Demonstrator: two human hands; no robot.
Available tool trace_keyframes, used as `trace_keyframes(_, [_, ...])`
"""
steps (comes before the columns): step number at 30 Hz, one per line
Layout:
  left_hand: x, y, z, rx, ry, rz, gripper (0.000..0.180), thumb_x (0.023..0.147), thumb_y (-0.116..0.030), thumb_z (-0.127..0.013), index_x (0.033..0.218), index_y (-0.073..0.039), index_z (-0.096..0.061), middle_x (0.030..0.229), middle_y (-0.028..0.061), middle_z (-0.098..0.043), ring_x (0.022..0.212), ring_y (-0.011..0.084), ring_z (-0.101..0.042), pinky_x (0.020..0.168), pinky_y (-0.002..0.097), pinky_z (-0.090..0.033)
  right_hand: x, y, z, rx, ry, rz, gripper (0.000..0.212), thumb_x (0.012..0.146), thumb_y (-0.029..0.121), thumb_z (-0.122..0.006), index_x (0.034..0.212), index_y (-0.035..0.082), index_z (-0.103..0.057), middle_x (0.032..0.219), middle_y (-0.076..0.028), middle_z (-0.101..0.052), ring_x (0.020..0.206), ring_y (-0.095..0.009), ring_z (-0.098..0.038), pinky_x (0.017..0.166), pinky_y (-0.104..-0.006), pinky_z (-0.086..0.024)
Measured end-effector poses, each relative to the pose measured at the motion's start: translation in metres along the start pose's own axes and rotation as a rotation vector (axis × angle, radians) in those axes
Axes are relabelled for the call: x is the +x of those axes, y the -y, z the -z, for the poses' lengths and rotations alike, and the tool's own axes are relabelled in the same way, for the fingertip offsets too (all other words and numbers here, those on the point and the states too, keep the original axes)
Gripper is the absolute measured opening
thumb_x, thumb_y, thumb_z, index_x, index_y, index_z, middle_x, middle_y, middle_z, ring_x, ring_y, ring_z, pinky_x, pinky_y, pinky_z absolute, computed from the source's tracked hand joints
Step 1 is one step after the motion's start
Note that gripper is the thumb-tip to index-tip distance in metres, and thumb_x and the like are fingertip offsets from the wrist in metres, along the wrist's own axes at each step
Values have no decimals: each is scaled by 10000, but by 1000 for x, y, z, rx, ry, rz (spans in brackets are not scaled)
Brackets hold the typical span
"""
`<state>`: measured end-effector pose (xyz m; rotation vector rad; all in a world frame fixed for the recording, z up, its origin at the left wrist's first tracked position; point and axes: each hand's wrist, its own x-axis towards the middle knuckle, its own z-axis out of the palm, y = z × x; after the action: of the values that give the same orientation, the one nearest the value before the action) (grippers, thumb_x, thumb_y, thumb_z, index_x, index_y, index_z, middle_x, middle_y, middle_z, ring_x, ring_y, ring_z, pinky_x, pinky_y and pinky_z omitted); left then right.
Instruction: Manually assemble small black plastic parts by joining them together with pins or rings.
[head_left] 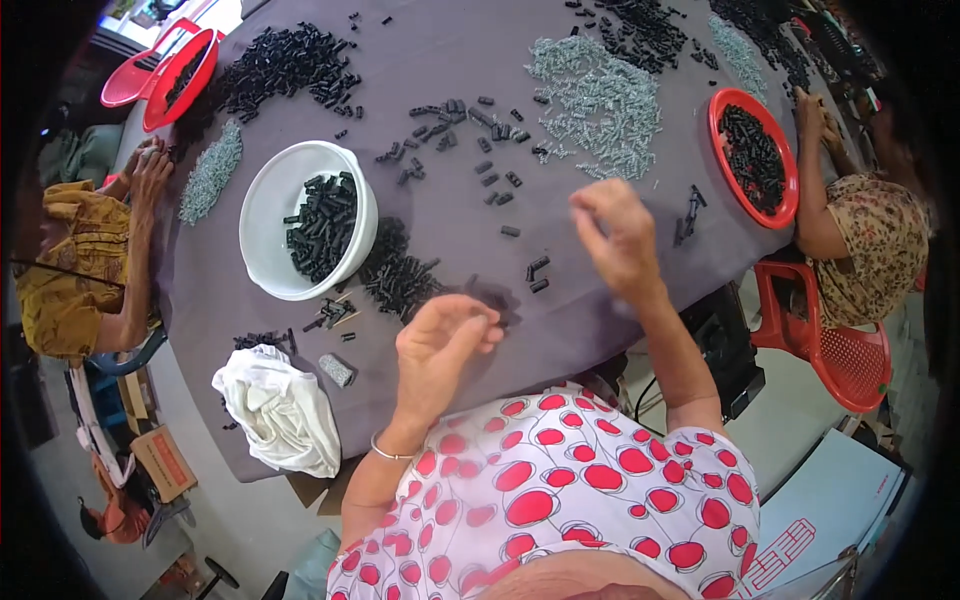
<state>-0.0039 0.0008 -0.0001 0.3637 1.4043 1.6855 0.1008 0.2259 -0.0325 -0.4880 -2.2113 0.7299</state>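
My left hand is over the near edge of the table, its thumb and fingers curled together; whatever they may hold is hidden. Beside it lies a heap of small black ridged plastic tubes. To the right, my right hand hovers above the cloth with bent fingers, the thumb apart from them and nothing visible between. Between my hands, a few loose black tubes rest on the cloth. Farther off, more black tubes are scattered, near a pile of small silvery-grey screw-like pieces.
A white bowl of black parts stands left, with a white cloth and a grey cylinder nearer. Red trays hold black pieces. One person sits left, another right, by a red chair.
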Motion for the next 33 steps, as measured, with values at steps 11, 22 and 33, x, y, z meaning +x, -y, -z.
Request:
trace_keyframes(11, [-5,1,1,61,75,175,160,882,-19,-618,1030,36,-593,849,104,-657,706,151,-630,639,253,-516,18,-23,-14,-234,192,86,173,740,17,-645,903,54,-600,926,-98,-535,876,-295,-549,763,-396,-460])
trace_keyframes(22, [-9,8,4,96,81,151,182,851,21,-644,1031,47,-643,838,85,-664,694,120,-610,634,233,-506,-1,-14,5,93,115,-95,229,736,-68,-655,921,55,-603,896,-80,-569,750,-248,-579,632,-327,-478])
trace_keyframes(33, [-11,6,4,120,35,146,174,859,6,-638,1028,45,-646,831,81,-672,682,120,-617,629,236,-514,0,-9,-8,-136,150,93,156,708,17,-665,820,107,-605,840,-29,-542,801,-222,-538,684,-348,-393])
